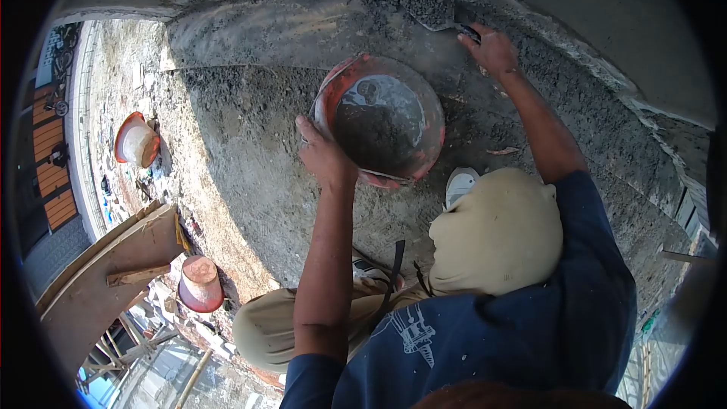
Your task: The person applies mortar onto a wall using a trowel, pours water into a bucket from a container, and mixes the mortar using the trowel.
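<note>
A round red basin (433, 110), its inside smeared with grey mortar, sits on the gritty ground in front of me. My left hand (322, 153) grips its near-left rim, fingers over the edge. Farther off to the right, my right hand (494, 51) is wrapped round the dark handle of a trowel (439, 27). The metal blade rests at a heap of loose grey mortar (428, 6) along the foot of the wall; part of the blade is hard to make out against it.
A plastered wall (575, 0) curves round the far and right side. Two more buckets, one orange-rimmed (138, 142) and one upturned red (201, 285), stand at left on rubble. A wooden board (113, 257) leans at lower left. My white shoe (460, 183) is near the basin.
</note>
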### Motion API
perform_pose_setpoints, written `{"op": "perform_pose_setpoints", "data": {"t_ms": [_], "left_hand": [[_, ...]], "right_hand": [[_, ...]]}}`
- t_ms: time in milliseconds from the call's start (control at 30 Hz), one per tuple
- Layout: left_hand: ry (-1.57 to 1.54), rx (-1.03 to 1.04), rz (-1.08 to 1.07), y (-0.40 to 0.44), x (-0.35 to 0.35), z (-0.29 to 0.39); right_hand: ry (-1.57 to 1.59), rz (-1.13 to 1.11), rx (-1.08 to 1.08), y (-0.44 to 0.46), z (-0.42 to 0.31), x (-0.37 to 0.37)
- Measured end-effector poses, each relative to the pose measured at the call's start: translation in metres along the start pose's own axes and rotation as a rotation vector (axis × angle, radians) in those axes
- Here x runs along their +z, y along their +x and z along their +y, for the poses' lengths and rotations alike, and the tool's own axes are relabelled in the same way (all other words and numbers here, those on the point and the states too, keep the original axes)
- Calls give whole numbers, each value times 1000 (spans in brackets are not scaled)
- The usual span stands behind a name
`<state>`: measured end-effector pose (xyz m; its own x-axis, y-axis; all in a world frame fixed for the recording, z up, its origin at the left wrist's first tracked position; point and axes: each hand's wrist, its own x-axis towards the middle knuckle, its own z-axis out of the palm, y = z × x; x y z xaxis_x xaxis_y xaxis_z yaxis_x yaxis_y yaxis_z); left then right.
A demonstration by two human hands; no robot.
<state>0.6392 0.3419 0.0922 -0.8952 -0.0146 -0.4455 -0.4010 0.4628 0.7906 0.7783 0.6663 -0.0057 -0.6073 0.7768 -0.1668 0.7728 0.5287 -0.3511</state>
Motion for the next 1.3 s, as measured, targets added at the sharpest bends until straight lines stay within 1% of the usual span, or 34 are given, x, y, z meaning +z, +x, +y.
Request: {"op": "perform_pose_setpoints", "data": {"t_ms": [67,167,200,267,300,367,400,467,500,567,600,633,700,767,833,900,967,1033,1067,1100,1167,1267,1300], "left_hand": [[-125,44,-61,-2,4,3],[-66,-25,-65,-4,2,9],[-94,-19,-62,-2,2,8],[-146,-5,-56,1,3,5],[-109,16,-24,1,2,3],[-33,63,33,3,2,1],[-47,28,20,3,1,-2],[-76,-33,-1,5,-4,-6],[-99,-27,4,5,-6,-7],[-135,-15,14,3,-11,-10],[40,96,15,5,-14,-18],[213,204,12,10,-17,-29],[471,316,11,14,-19,-40],[647,317,24,14,-20,-44],[600,213,37,10,-18,-31],[640,226,51,8,-16,-30],[756,353,74,14,-22,-43],[632,321,51,16,-26,-50],[566,305,40,17,-27,-52],[598,282,27,14,-28,-50],[659,231,12,9,-31,-44],[408,204,12,15,-29,-60],[427,193,-1,12,-27,-58]], "right_hand": [[9,58,-55,-17,-6,-23],[2,87,-164,-55,-21,-54],[-3,90,-203,-68,-25,-60],[34,60,-404,-98,-30,-65],[54,44,-500,-105,-31,-65],[77,39,-435,-103,-34,-52],[87,37,-403,-100,-35,-48],[-14,-149,-221,-71,-36,-42],[-61,-239,-133,-54,-37,-37],[-51,-417,-333,-30,-34,-13],[-47,-508,-430,-22,-31,1],[-18,-493,-402,-15,-35,19],[35,-458,-340,0,-60,50],[121,-406,-266,21,-93,66],[148,-452,-154,39,-133,64],[196,-437,-89,56,-156,69],[261,-431,1,64,-148,66],[349,-439,108,62,-124,64],[377,-272,148,50,-106,78],[400,-106,182,35,-85,93],[945,-462,480,4,-50,58],[1258,-482,637,-49,-43,24],[1222,-555,575,-50,-49,15]]}}
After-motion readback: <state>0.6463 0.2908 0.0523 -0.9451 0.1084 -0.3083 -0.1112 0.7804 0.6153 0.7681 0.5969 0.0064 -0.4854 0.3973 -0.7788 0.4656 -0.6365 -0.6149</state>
